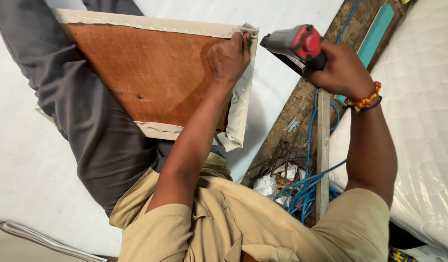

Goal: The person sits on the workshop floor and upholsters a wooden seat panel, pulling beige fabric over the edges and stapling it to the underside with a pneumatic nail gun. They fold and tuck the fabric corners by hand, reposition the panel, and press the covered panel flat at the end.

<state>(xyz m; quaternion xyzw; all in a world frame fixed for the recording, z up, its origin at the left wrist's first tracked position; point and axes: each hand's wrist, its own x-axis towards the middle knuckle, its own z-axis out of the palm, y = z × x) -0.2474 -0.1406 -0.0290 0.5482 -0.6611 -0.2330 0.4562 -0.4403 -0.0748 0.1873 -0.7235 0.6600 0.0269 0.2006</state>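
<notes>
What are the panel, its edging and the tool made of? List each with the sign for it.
Panel: seemingly plywood or hardboard, matte reddish-brown, flat with dark blotches.
Edging: cream woven fabric, folded over the rim, puckered and fixed by a row of staples; the left hand presses its corner.
Stapler in the right hand: grey body, probably metal, with a glossy red cap.

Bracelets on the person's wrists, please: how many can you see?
1. A red, yellow and orange beaded bracelet circles the wrist of the right hand, which grips the red staple gun. The left hand has a bare wrist.
</notes>
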